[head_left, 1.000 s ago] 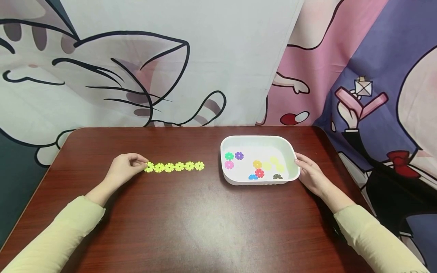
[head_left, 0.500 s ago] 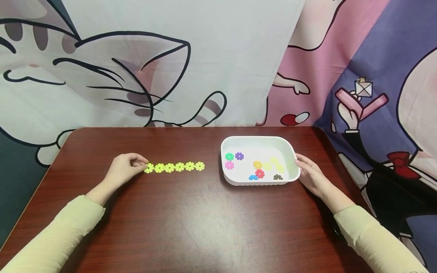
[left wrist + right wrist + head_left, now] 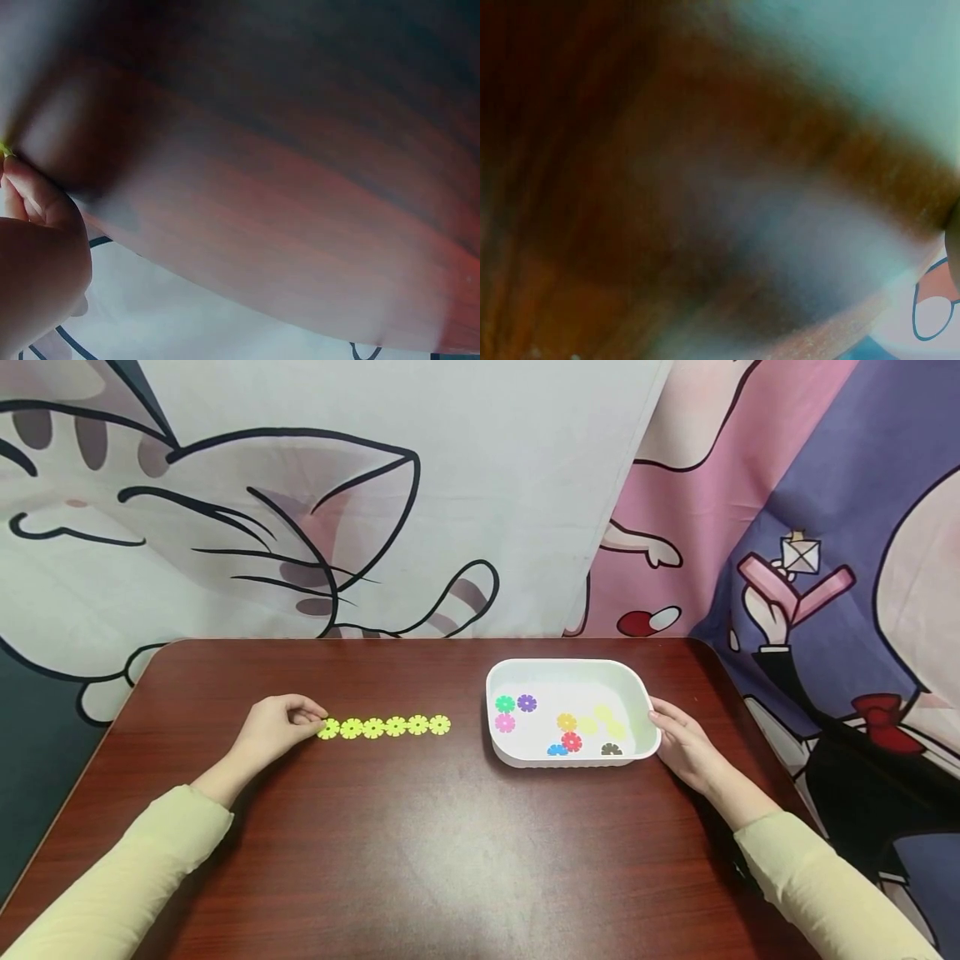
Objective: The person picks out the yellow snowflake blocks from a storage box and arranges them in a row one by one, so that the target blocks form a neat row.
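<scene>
Yellow flower-disc row (image 3: 391,727), 6 long, pinched at left end by left hand (image 3: 279,727); white tray (image 3: 570,762) gripped by right hand (image 3: 686,746). Light pinch advised, alignment kept.

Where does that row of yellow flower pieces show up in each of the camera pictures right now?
Head: the row of yellow flower pieces lies left of centre, its left end at the fingertips of the left hand.
Left wrist: only a tiny yellow bit, likely its end, at the left edge, above mid-height, by the fingertips.
Right wrist: not in it.
Shared landmark: the brown table, visible in all three views.
</scene>
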The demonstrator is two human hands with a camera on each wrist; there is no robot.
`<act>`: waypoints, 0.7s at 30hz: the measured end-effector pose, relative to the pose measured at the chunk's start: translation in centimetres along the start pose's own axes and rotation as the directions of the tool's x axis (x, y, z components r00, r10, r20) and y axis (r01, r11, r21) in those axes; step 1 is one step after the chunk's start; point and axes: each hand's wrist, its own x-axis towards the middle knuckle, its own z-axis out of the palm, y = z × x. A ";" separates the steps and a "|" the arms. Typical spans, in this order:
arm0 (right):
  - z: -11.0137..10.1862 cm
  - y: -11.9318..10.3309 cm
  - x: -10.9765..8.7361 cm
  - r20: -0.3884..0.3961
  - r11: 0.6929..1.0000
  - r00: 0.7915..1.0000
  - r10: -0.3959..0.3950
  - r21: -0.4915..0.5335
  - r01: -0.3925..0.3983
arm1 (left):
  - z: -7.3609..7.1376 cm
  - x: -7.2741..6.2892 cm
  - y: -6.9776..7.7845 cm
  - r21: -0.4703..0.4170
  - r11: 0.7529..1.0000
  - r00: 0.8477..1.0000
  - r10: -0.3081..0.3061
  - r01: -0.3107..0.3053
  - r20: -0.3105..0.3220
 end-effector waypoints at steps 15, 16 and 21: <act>0.1 -0.1 -0.1 -0.015 1.000 1.000 -0.001 0.001 0.001 | -0.4 0.0 0.0 -0.071 0.997 1.000 -0.030 0.030 0.001; 0.1 -0.1 -0.1 -0.014 1.000 1.000 -0.005 0.003 0.005 | -0.4 0.1 0.1 -0.075 0.997 0.999 -0.032 0.032 -0.001; 0.0 0.0 -0.1 -0.003 1.000 1.000 -0.005 0.018 0.005 | -0.3 0.3 0.8 -0.100 0.995 1.000 -0.029 0.028 -0.007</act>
